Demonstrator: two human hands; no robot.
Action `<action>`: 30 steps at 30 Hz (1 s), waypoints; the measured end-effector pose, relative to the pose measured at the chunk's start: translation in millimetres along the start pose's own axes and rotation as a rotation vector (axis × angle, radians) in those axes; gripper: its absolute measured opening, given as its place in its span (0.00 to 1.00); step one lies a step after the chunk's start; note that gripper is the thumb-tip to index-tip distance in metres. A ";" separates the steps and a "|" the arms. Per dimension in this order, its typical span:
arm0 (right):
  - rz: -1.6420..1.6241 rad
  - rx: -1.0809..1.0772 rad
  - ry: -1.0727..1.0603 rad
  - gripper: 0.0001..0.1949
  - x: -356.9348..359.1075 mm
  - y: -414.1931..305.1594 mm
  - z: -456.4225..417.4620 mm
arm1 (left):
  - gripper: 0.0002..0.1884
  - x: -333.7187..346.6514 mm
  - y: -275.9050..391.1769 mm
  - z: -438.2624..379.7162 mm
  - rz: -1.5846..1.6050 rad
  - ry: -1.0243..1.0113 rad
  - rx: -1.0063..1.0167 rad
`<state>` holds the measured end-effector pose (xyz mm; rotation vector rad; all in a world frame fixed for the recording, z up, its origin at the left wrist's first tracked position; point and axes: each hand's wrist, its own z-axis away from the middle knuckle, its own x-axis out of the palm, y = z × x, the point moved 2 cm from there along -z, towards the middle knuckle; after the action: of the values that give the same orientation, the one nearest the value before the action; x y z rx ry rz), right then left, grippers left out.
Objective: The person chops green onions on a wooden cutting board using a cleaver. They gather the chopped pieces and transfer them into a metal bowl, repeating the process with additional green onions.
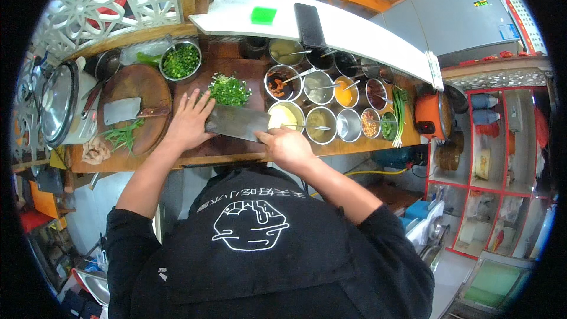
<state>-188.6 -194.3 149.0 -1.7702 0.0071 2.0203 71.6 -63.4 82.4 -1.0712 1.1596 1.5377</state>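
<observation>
My right hand point(288, 147) is closed around the handle end of a broad cleaver point(237, 122), its blade lying across the dark wooden board. Just beyond the blade is a pile of chopped green onion point(229, 90). My left hand point(190, 119) has its fingers spread beside the pile and the blade's left end; whether its thumb side touches the cleaver cannot be told. Left of it, a second cleaver point(122, 111) rests on a round wooden chopping block point(133, 75), near some cut green stalks point(124, 135). A metal bowl of chopped green onion point(180, 61) stands behind my left hand.
Several metal cups of sauces and toppings, such as one with yellow sauce point(345, 93), stand right of the cleaver. Whole green onions point(399, 113) lie beyond them. A lidded pot point(60, 102) is at the far left, an orange pot point(432, 113) at the right. A white shelf point(345, 24) runs behind.
</observation>
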 end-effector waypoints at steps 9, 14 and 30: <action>-0.674 0.347 0.347 0.23 5.5 28.8 -33.5 | 0.47 16.5 -7.9 -27.2 0.235 0.209 -0.243; -0.670 0.464 0.292 0.27 32.1 29.7 -54.5 | 0.44 5.5 -13.6 -52.5 0.327 0.240 -0.298; -0.544 0.594 0.476 0.25 80.6 12.3 -62.1 | 0.44 23.8 -20.9 -172.1 0.341 0.011 -0.502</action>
<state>-140.3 -197.2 58.6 -1.5847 0.2232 1.0454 106.6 -224.5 23.9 -1.2471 1.0225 2.1706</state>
